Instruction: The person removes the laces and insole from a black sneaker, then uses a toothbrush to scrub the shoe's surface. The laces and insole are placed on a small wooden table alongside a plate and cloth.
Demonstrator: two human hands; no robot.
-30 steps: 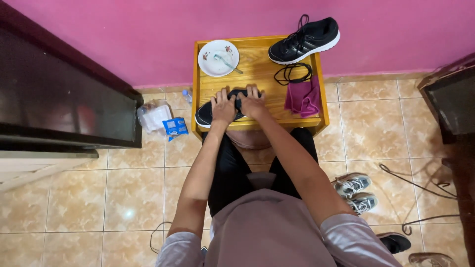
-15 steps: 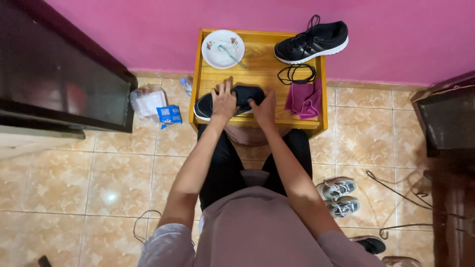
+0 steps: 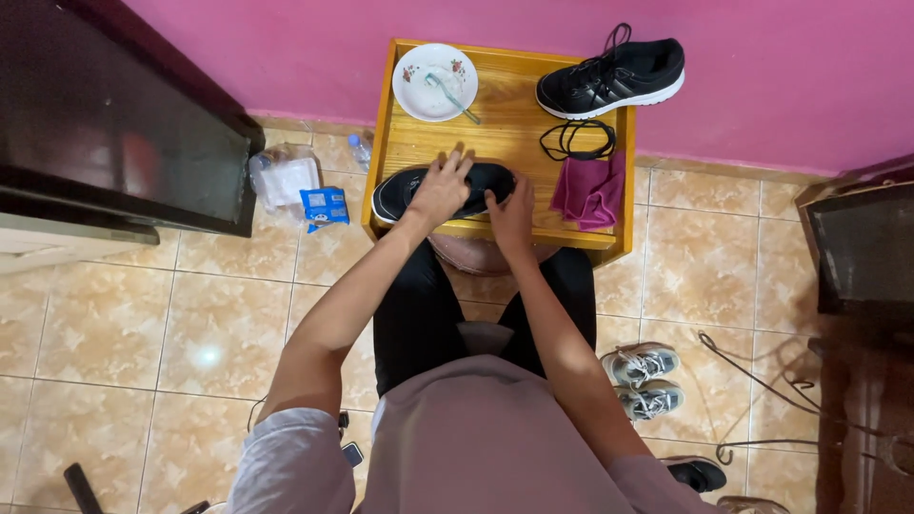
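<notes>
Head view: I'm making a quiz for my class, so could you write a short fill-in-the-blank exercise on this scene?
1. Both hands, the left hand and right hand, rest on a black ____ lying on the wooden table.
2. The white bowl with a spoon in it sits at the table's far ____ corner.
3. The folded cloth beside the coiled black lace is ____ in colour.

Missing words: shoe; left; pink

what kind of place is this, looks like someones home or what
Probably a room in a home: tiled floor, pink wall, dark cabinet, and a small wooden table bearing shoes and a used plate.
</notes>
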